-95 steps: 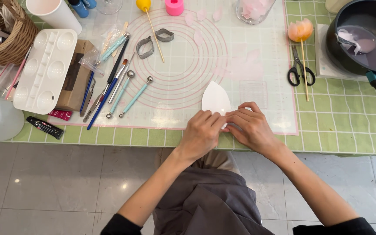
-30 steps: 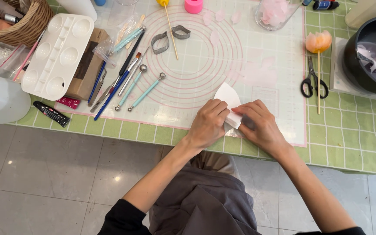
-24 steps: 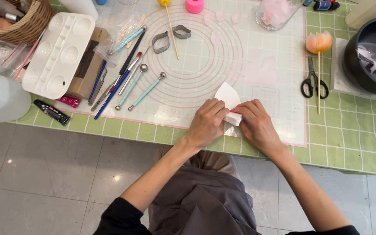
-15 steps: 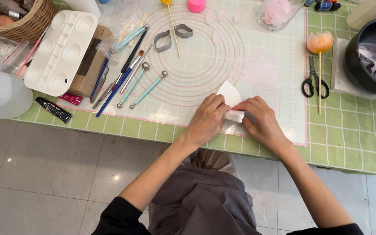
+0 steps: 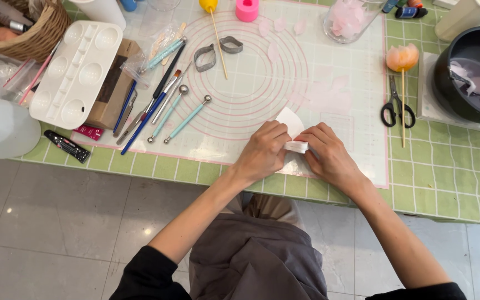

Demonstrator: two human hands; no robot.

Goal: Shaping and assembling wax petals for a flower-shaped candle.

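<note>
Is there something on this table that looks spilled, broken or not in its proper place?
Nothing looks spilled or broken. A few pale pink petals lie loose on the clear mat, away from the jar of petals. Both hands, left and right, pinch a small white piece.

A home craft table: green checked cloth (image 5: 451, 166), ringed work mat (image 5: 240, 83), modelling tools (image 5: 168, 114), scissors (image 5: 396, 108), paint palette (image 5: 76, 72).
</note>
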